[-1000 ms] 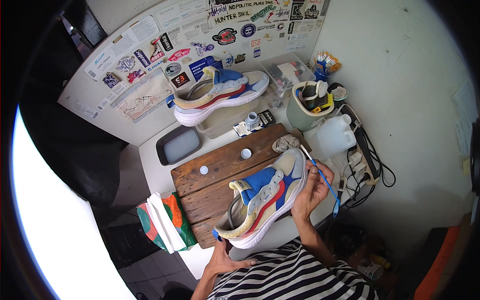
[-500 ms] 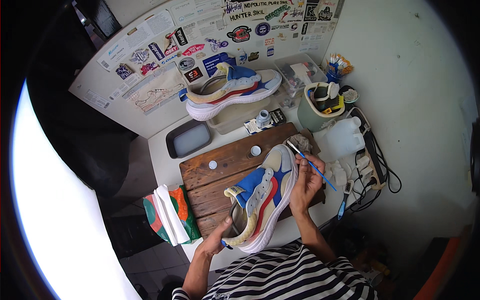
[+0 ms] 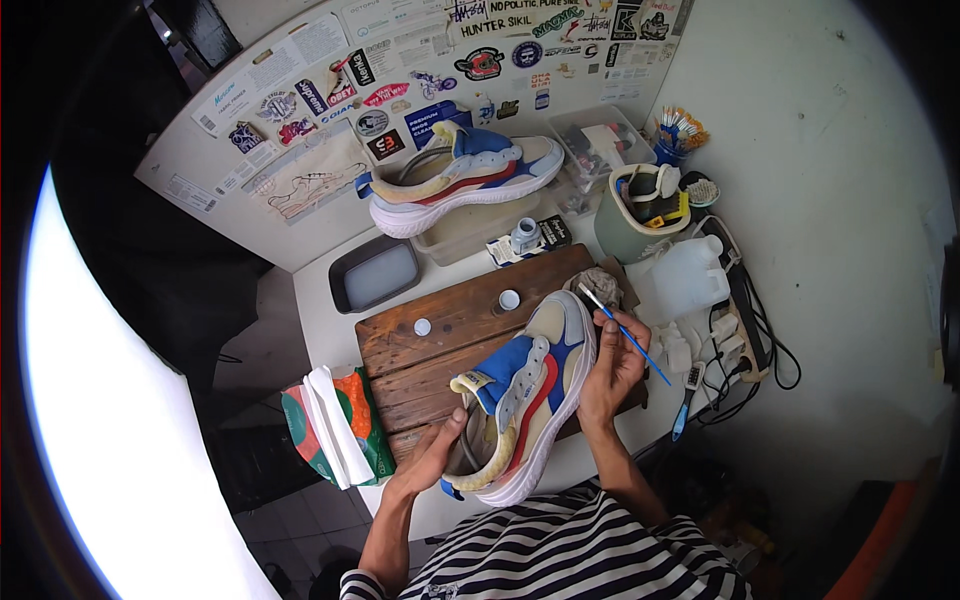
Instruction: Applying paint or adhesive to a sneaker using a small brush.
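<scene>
While my left hand (image 3: 430,455) holds the shoe (image 3: 530,400), my right hand (image 3: 612,378) touches its side and pinches a brush (image 3: 609,310); a rag (image 3: 608,284) lies just beyond that hand.

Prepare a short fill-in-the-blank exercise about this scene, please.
The right hand holds a brush whose handle is ____.
The left hand holds the nearer shoe by its ____ end, opposite the toe.
The packet lies on the ____ side of the wooden board.
The farther shoe has a long ____ stripe.

Missing words: blue; heel; left; red.
</scene>
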Demonstrator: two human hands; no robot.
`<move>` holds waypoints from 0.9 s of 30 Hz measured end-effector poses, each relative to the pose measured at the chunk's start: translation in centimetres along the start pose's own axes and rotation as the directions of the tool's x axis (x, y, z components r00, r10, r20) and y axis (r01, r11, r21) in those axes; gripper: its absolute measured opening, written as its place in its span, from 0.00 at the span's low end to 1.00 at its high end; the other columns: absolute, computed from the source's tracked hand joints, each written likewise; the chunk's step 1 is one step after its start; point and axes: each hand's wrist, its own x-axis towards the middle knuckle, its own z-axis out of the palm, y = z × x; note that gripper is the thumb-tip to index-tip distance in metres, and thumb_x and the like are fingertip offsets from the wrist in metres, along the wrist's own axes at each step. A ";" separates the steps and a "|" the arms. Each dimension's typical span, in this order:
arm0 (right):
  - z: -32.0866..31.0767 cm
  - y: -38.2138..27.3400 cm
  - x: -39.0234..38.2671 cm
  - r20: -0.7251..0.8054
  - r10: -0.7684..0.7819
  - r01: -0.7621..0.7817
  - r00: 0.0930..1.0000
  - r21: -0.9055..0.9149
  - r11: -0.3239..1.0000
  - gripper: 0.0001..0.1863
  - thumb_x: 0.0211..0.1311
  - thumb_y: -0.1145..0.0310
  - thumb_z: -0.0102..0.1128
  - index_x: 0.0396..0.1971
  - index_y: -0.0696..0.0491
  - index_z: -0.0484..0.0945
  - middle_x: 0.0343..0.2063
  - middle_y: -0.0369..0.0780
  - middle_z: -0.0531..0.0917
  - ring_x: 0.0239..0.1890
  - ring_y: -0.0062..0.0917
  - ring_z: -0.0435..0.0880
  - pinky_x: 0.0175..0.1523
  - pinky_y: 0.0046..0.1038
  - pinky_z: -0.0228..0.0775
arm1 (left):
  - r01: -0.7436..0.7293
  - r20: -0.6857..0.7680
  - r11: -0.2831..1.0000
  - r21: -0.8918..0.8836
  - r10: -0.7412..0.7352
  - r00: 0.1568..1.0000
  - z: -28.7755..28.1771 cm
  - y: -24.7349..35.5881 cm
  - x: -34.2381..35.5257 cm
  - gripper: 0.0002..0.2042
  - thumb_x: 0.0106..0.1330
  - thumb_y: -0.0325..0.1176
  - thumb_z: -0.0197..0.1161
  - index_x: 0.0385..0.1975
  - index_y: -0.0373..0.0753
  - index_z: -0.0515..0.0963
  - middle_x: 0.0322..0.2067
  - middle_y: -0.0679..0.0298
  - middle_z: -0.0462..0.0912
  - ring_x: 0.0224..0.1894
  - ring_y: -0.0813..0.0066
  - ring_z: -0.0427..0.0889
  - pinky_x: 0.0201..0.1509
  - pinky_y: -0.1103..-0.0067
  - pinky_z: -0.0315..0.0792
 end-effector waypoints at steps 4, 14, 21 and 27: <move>0.1 -0.1 0.2 0.016 -0.009 0.009 1.000 0.004 1.000 0.09 0.81 0.70 0.56 0.54 0.57 0.73 0.46 0.43 0.85 0.50 0.24 0.82 0.61 0.27 0.72 | -0.119 -0.018 0.966 0.228 0.126 0.992 -0.1 0.6 -0.2 0.42 0.81 0.66 0.37 0.64 0.26 0.75 0.60 0.35 0.79 0.66 0.42 0.75 0.72 0.61 0.63; 0.4 -0.5 0.1 0.036 0.005 -0.004 0.999 -0.040 0.999 0.10 0.81 0.70 0.55 0.54 0.58 0.72 0.47 0.44 0.85 0.51 0.24 0.83 0.61 0.27 0.73 | -0.454 -0.392 0.839 0.299 0.542 0.743 0.9 1.3 -1.9 0.13 0.77 0.37 0.63 0.46 0.30 0.79 0.38 0.56 0.85 0.38 0.69 0.83 0.43 0.75 0.76; 0.9 -0.5 0.1 0.059 0.003 0.001 0.998 -0.067 0.998 0.10 0.82 0.70 0.54 0.54 0.59 0.70 0.49 0.47 0.83 0.54 0.28 0.83 0.63 0.29 0.73 | -0.433 -0.281 0.901 -0.037 0.406 0.870 1.3 3.5 -4.8 0.19 0.79 0.37 0.61 0.57 0.25 0.75 0.48 0.51 0.85 0.47 0.68 0.85 0.54 0.74 0.80; 0.9 -0.6 0.1 0.070 -0.007 0.012 0.998 -0.072 0.997 0.10 0.82 0.71 0.53 0.54 0.59 0.70 0.49 0.47 0.83 0.54 0.28 0.83 0.63 0.29 0.73 | -0.218 0.100 0.848 -0.483 0.301 0.948 0.2 3.0 -4.3 0.37 0.77 0.48 0.60 0.75 0.24 0.59 0.69 0.42 0.72 0.70 0.54 0.75 0.76 0.65 0.67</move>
